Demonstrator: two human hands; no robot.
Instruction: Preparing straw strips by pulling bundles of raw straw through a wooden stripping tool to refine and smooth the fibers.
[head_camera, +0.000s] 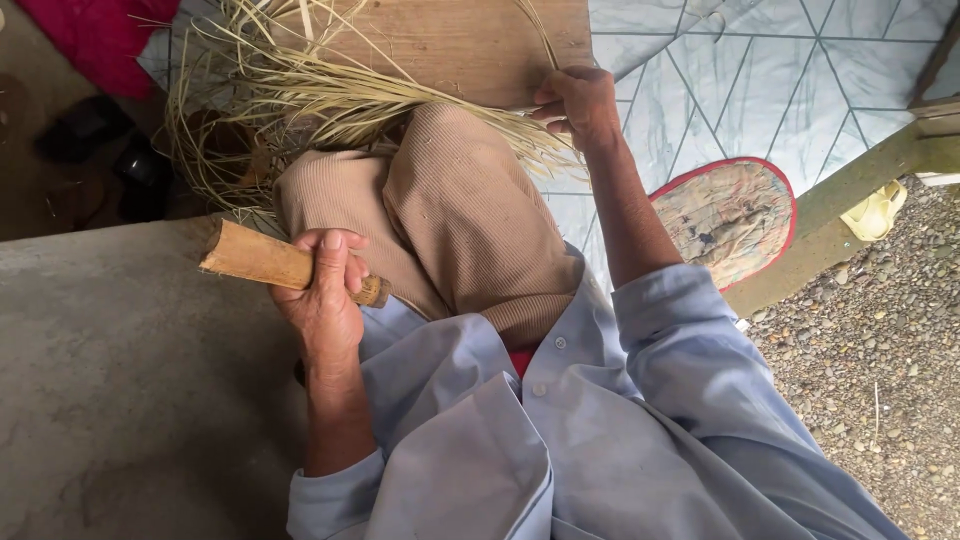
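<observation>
A bundle of pale dry straw fibres (330, 95) lies across the person's knee, much of it loose and tangled. The right hand (575, 100) pinches strands at the bundle's right end; the left hand (325, 290), below it, grips a short bamboo piece (265, 262).

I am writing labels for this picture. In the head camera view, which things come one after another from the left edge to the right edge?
Grey concrete slab → brown wooden stick in the left hand → tan ribbed trouser knee → right hand gripping pale straw strips → red-edged oval mat → gravel.
</observation>
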